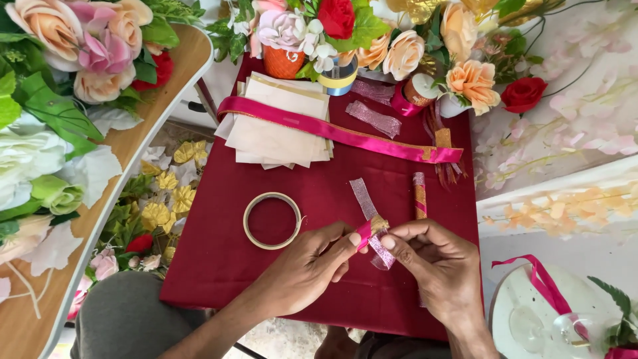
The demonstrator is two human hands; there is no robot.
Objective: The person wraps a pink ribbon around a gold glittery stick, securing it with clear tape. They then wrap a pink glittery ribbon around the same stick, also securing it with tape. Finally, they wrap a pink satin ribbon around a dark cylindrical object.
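My left hand [312, 262] pinches a small pink ribbon piece [364, 233] with a gold band, held over the dark red cloth [219, 219]. My right hand [435, 259] meets it from the right, fingertips on the same piece and on a glittery pink ribbon strip [367, 203] that runs up and away from it. A slim pink and gold wrapped stick [419, 195] lies just beyond my right hand. A tape ring [272, 220] lies to the left of my left hand.
A long pink satin ribbon [332, 129] crosses a stack of cream paper sheets [279, 126]. Artificial flowers [399, 40] crowd the far edge, with ribbon spools [412, 93]. A wooden table [100, 193] with flowers stands left. A white stand [531, 312] with pink ribbon sits bottom right.
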